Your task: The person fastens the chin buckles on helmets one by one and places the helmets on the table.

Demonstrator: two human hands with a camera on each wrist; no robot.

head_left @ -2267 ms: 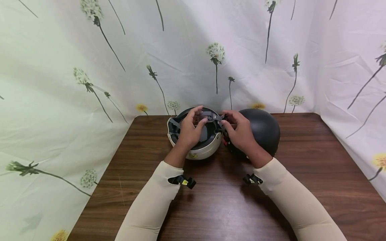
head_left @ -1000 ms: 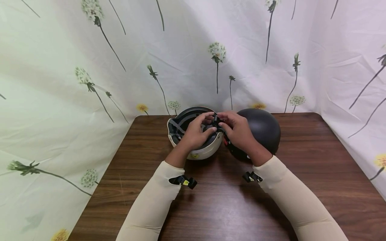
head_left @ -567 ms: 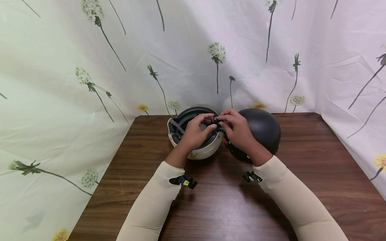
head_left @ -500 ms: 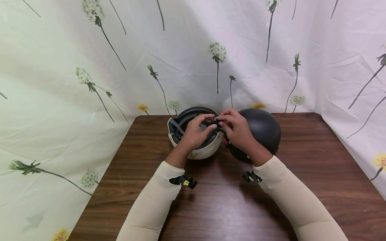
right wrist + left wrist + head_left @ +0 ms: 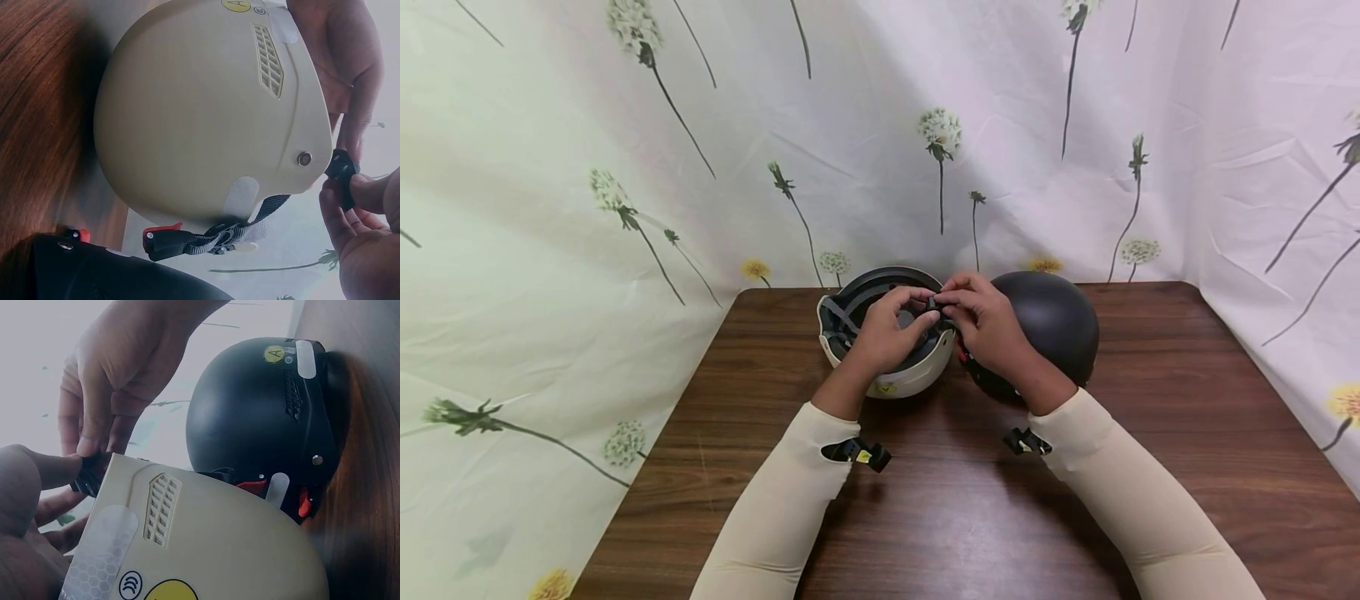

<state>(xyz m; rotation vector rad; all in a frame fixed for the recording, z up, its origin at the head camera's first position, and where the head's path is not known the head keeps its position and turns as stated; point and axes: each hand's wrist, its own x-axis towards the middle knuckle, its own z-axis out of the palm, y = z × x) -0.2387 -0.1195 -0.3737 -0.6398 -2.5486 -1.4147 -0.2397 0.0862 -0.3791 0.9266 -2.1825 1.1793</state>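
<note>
The cream helmet [image 5: 910, 382] lies upside down on the table, its dark lining and grey straps showing. Over its right rim both hands meet at a small black plastic piece [image 5: 342, 175], whose exact kind I cannot tell. My left hand [image 5: 883, 333] pinches it between thumb and fingers from the left. From the other side my right hand [image 5: 992, 321] grips the same piece with thumb and fingertips. A chin strap [image 5: 222, 237] with a red-tabbed black buckle [image 5: 169, 242] hangs outside the cream shell, untouched.
A matte black helmet [image 5: 1052, 325] sits dome up, close to the right of the cream one. Both stand at the back of the brown wooden table [image 5: 955, 517]. Behind rises a white cloth [image 5: 865, 167] printed with dandelions.
Since the earliest frame, my left hand has moved right, off the grey strap, to the black piece by my right fingers. Over the last half second, only slight finger shifts show.
</note>
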